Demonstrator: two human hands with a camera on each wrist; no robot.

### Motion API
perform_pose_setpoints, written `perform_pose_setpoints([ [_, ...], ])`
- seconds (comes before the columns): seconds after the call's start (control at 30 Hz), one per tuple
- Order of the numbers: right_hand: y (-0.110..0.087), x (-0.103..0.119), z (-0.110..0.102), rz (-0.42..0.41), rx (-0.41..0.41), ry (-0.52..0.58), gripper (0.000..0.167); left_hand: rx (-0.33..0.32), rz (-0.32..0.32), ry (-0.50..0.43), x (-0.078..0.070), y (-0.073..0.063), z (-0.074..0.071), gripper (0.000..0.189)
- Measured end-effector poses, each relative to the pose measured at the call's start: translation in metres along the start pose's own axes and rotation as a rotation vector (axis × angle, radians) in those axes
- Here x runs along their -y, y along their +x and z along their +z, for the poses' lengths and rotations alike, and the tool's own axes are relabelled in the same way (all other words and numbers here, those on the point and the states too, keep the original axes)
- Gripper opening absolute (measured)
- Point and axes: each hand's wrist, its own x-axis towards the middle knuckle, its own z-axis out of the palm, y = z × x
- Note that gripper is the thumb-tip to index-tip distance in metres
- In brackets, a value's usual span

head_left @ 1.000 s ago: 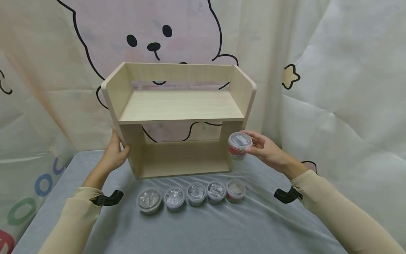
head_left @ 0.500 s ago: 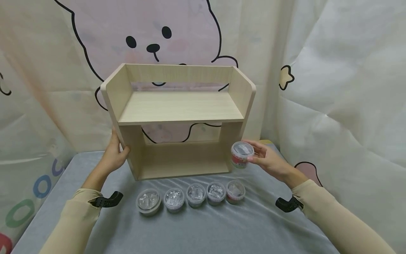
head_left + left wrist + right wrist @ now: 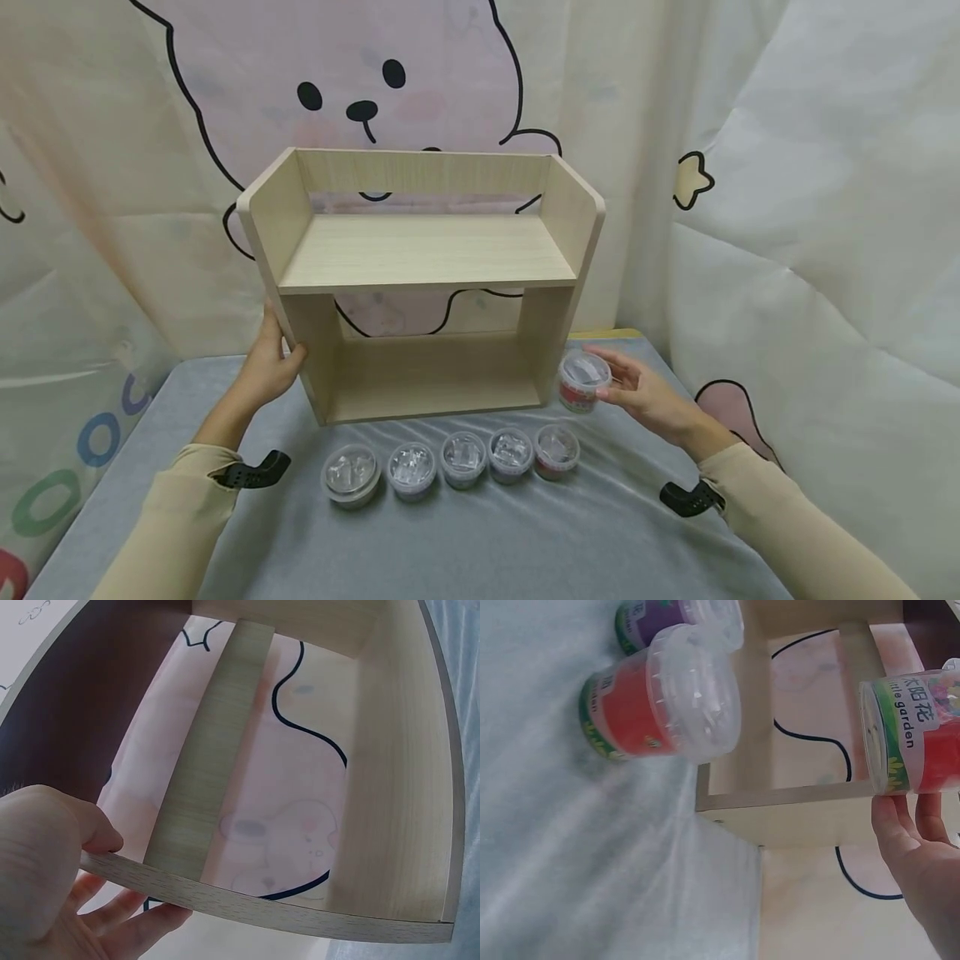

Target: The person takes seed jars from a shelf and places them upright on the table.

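Note:
A two-tier pale wooden shelf (image 3: pixel 431 250) stands on the table, its tiers bare. My left hand (image 3: pixel 268 367) grips the edge of its left side panel, thumb on the inner face and fingers outside, as the left wrist view shows. In my right hand (image 3: pixel 648 400) is a clear plastic tub (image 3: pixel 583 383) with a red label, beside the shelf's lower right side. Its wrap (image 3: pixel 915 724) shows green, red and the words "little garden". Several similar lidded tubs (image 3: pixel 463 458) stand in a row in front of the shelf, one with a red label (image 3: pixel 634 705).
Grey-blue cloth (image 3: pixel 480 542) covers the table. A curtain (image 3: pixel 615 108) printed with a cartoon bear hangs close behind the shelf, and another printed curtain (image 3: pixel 825 275) hangs on the right. A yellow strip (image 3: pixel 606 334) shows at the table's back edge.
My right hand has lowered the tub and moved it slightly right, away from the shelf's side panel. My left hand, the shelf and the row of tubs have stayed put.

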Motion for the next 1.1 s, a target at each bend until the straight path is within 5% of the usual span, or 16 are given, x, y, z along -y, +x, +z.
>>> perform_pose_setpoints([
  [0.33,-0.01,-0.034,-0.008,0.021,-0.039,0.045,0.066,0.009,-0.006,-0.001,0.001,-0.001,0.0,0.096],
  [1.1,-0.036,-0.079,-0.03,0.041,0.023,0.035,0.065,-0.005,-0.04,0.02,0.002,-0.002,0.002,0.094],
])
